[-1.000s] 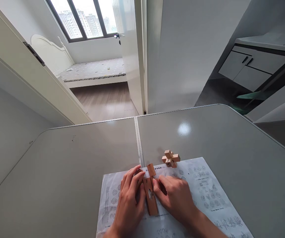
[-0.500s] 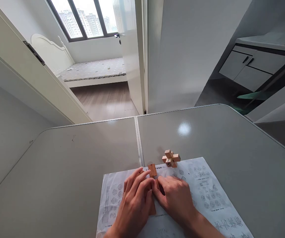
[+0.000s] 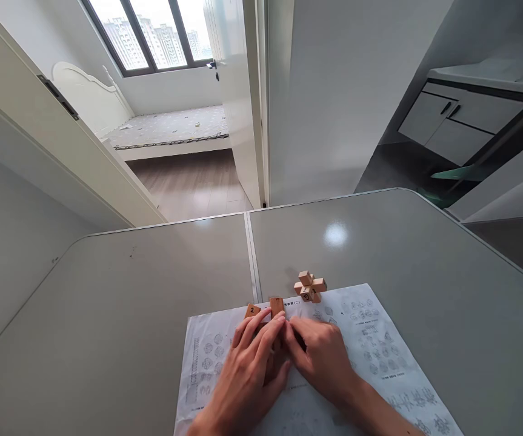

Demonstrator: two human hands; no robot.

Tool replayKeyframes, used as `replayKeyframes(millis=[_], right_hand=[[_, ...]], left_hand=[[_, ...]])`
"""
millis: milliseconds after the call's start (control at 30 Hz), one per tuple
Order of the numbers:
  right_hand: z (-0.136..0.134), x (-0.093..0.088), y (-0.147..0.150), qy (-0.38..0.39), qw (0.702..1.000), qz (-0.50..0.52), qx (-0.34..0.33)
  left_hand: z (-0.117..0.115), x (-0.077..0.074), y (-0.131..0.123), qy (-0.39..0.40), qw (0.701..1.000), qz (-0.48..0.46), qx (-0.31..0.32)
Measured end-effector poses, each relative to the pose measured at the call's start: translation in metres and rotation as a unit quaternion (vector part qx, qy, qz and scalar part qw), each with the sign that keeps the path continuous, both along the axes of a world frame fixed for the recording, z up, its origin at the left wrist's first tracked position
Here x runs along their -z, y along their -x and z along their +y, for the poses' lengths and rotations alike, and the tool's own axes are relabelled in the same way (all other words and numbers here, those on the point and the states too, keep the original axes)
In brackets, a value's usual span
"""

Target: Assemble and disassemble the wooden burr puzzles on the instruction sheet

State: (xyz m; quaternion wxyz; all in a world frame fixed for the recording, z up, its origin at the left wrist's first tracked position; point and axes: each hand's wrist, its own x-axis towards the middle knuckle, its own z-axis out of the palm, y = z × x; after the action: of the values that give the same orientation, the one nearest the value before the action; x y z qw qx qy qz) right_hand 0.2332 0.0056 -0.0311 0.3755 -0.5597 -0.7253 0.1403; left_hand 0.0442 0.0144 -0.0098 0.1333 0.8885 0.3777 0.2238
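Wooden puzzle pieces in reddish brown lie under and between my hands, mostly hidden by the fingers. One piece (image 3: 252, 310) bears a black 2 and pokes out beyond the left fingertips. Another piece (image 3: 277, 306), with a small black mark, stands out above the spot where my hands meet. My left hand (image 3: 254, 360) curves over the pieces, its fingers and thumb around a brown piece. My right hand (image 3: 320, 348) has curled fingers, its thumb and forefinger pinched against the pieces beside the left fingertips. Just beyond is an assembled cross-shaped wooden puzzle (image 3: 310, 287) in lighter wood.
A printed sheet (image 3: 374, 339) with rows of diagrams lies beneath my hands on the grey table (image 3: 161, 272). A metal seam (image 3: 252, 260) runs across the tabletop. Beyond stand an open door (image 3: 236, 103), a bed (image 3: 174, 124) and a white cabinet (image 3: 465, 121).
The piece marked 2 now shows past my left fingertips. My left thumb has moved outward, and the brown piece below it is more covered. The view has shifted slightly.
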Motion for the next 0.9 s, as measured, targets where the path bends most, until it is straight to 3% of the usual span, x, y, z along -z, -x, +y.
replayKeyframes(millis=[167, 333, 533, 900], right_hand=[[0.0, -0.0016, -0.002, 0.029, 0.996, 0.087, 0.004], [0.0006, 0.0002, -0.0039, 0.078, 0.983, 0.164, 0.032], [0.0034, -0.0022, -0.0052, 0.096, 0.968, 0.22, 0.075], [0.0053, -0.0073, -0.0071, 0.116, 0.956, 0.256, 0.078]], left_hand=[[-0.001, -0.003, -0.0001, 0.019, 1.0, 0.009, 0.011], [0.0009, -0.0055, -0.0028, -0.022, 0.999, 0.023, 0.015], [0.0043, -0.0027, 0.0005, -0.053, 0.998, 0.013, -0.041], [0.008, 0.0037, 0.0054, -0.064, 0.99, 0.016, -0.124]])
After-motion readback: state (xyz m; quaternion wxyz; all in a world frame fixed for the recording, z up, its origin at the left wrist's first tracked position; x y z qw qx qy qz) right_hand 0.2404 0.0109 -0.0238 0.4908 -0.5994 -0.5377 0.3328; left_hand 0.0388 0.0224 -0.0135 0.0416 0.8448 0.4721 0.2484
